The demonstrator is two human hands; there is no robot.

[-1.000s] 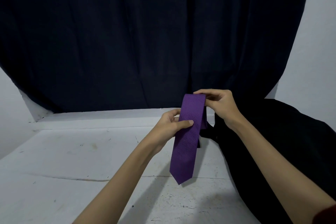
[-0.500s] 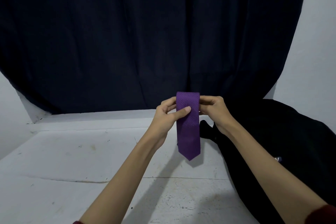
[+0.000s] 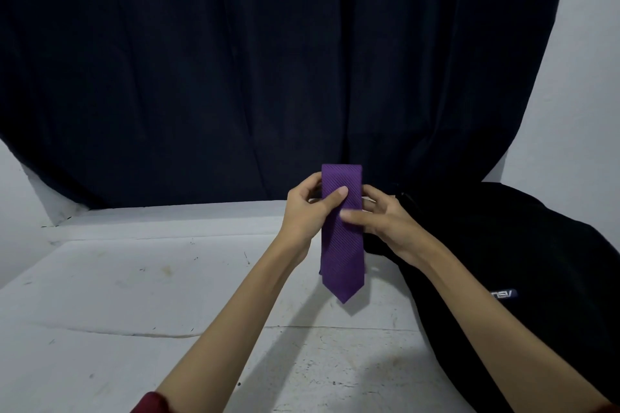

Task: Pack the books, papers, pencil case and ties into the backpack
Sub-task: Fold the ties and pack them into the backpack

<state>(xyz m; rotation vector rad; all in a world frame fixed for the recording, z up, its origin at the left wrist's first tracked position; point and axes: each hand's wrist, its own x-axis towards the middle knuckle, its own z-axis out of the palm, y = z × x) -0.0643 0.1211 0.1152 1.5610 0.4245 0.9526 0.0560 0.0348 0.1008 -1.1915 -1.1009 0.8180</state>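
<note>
Purple ribbed fabric sits at the middle of the head view: a folded tie [image 3: 342, 245] held upright in the air above the white table [image 3: 141, 295], folded edge at the top and pointed tip hanging down without reaching the surface. The left hand [image 3: 307, 214] grips it from the left side near the top, thumb pressed flat across the front face and fingers curled behind. The right hand [image 3: 382, 221] clasps it from the right, just below, its thumb laid across the front of the fabric and the other fingers wrapped round the back edge. Both hands are closed on the tie, nearly touching each other. To the right of the hands a black backpack [image 3: 523, 261] lies on the table, close behind the right wrist, with a small blue label on it. A dark curtain [image 3: 268, 60] hangs behind the table
</note>
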